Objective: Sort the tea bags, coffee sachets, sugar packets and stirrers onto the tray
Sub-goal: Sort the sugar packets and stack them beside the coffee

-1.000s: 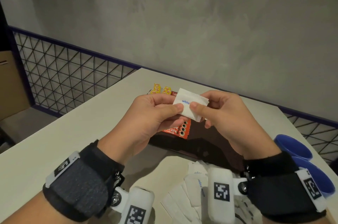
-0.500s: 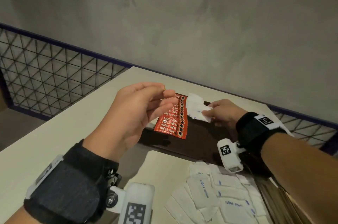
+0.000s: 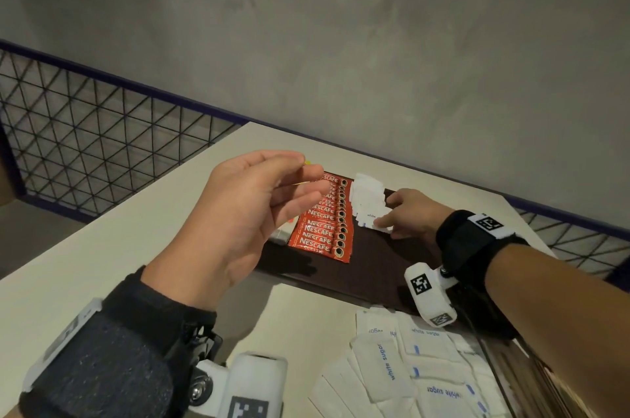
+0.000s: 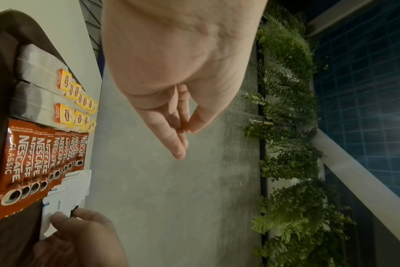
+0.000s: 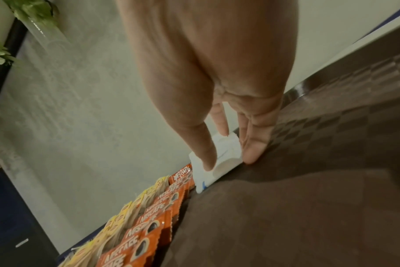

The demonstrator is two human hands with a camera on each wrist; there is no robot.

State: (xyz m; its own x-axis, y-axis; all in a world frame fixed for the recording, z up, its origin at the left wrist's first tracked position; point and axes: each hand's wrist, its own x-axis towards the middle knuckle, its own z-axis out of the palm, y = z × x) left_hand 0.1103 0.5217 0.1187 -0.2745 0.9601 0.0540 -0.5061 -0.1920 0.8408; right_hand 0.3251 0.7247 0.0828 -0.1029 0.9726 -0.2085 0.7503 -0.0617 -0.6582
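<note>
A dark brown tray [image 3: 375, 257] lies on the pale table. On it sit a fanned row of red Nescafe coffee sachets [image 3: 324, 223] and, to their right, a row of white sugar packets [image 3: 366, 194]. My right hand [image 3: 392, 218] pinches the nearest sugar packet [image 5: 202, 178] between thumb and fingers, low on the tray at the row's near end. Tea bags with yellow tags [image 4: 75, 97] lie left of the sachets. My left hand [image 3: 293, 189] hovers raised above the tray's left part, fingers loosely curled, holding nothing.
A heap of loose white sugar packets [image 3: 409, 370] lies on the table near me, in front of the tray. A grey wall rises behind the table, and a wire mesh fence [image 3: 85, 131] stands beyond its left edge.
My right hand took the sugar packet out of both hands' grip and carried it down and away to the row on the tray. My left hand let go and stays raised.
</note>
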